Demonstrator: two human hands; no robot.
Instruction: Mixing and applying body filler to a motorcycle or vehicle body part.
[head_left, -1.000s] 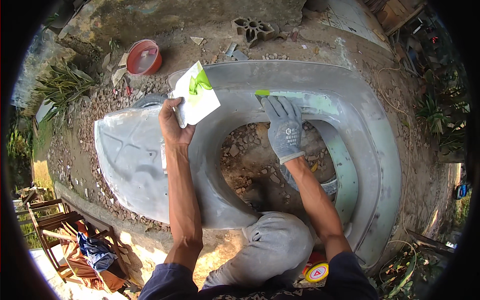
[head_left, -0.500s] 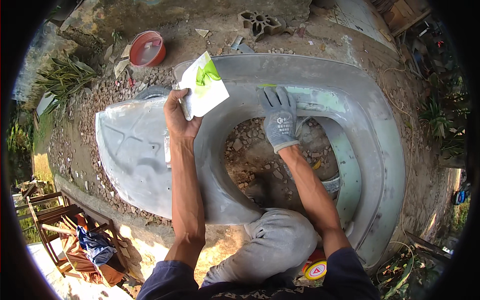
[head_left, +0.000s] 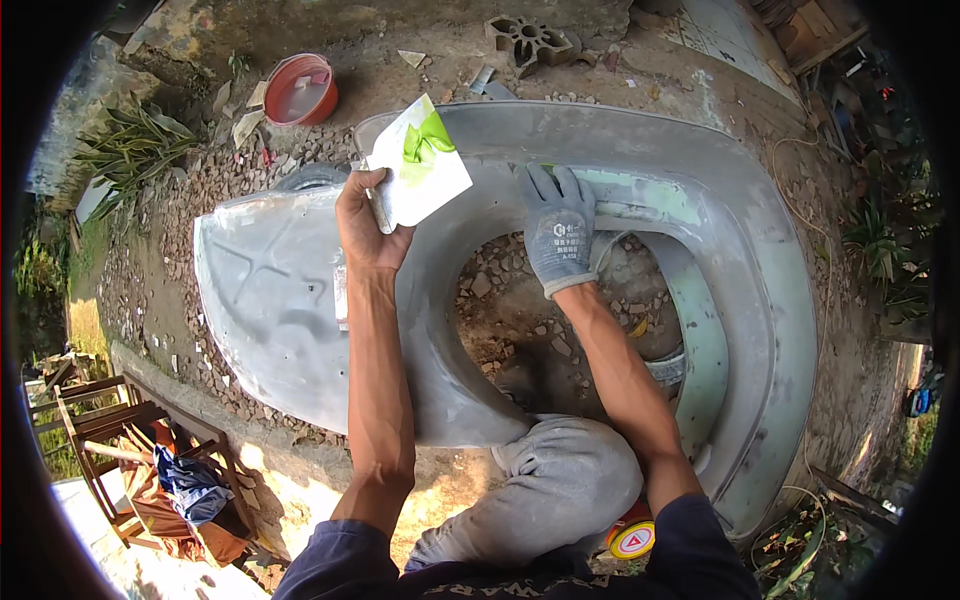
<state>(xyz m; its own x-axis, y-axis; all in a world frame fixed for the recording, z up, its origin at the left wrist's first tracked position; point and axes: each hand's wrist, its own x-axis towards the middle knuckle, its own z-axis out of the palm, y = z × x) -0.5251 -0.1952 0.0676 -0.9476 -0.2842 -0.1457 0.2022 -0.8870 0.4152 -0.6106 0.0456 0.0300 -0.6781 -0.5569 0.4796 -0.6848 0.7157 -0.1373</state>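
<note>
A large grey curved panel (head_left: 280,300) with a big opening lies on gravel in front of me. My bare left hand (head_left: 365,230) grips a white square board (head_left: 425,165) smeared with bright green putty. My right hand (head_left: 558,225), in a grey glove, presses flat on the panel's upper band, over a pale green putty strip (head_left: 650,195). What it holds under the fingers is hidden. My grey-trousered knee (head_left: 565,490) is below the opening.
A red bowl (head_left: 300,90) stands on the ground at the upper left, a patterned concrete block (head_left: 530,42) at the top. Wooden chair frames with cloth (head_left: 140,450) are at the lower left. A yellow and red can lid (head_left: 632,540) lies by my knee. Plants line both sides.
My gloved right hand has slid left along the green strip, covering the bright green edge seen earlier. My left hand with the board has lifted slightly up and right.
</note>
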